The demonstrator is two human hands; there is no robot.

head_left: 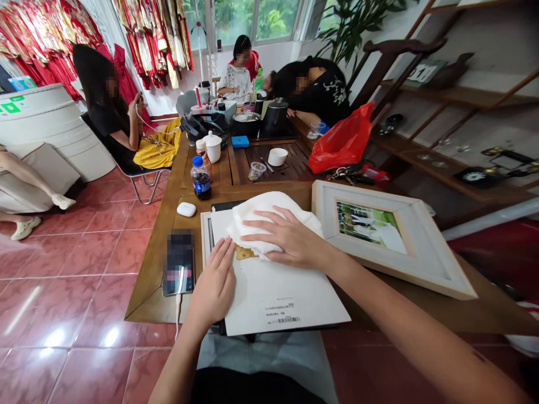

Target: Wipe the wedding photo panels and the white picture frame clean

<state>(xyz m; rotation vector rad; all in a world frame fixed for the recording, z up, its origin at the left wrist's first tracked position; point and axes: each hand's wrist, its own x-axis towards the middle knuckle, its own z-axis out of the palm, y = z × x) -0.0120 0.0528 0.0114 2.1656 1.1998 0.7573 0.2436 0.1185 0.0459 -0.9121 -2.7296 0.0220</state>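
Note:
My right hand (290, 234) lies with spread fingers on a bunched white cloth (248, 209), pressing it against a white board (290, 292). My left hand (215, 280) rests flat at the board's left side, fingers stretched out and their tips close to the cloth's edge. Between the two hands a yellow-brown patch (245, 252) shows on the board, partly covered by the cloth. Printed text and a barcode (289, 320) run along the board's near edge. Something dark lies beneath the board, mostly hidden.
A framed photo (370, 224) lies right of the board. To the left are a phone (179, 264) on a cable, a white earbud case (186, 209) and a cola bottle (201, 179). A red plastic bag (343, 143) and a white bowl (278, 156) stand beyond. Several people sit around.

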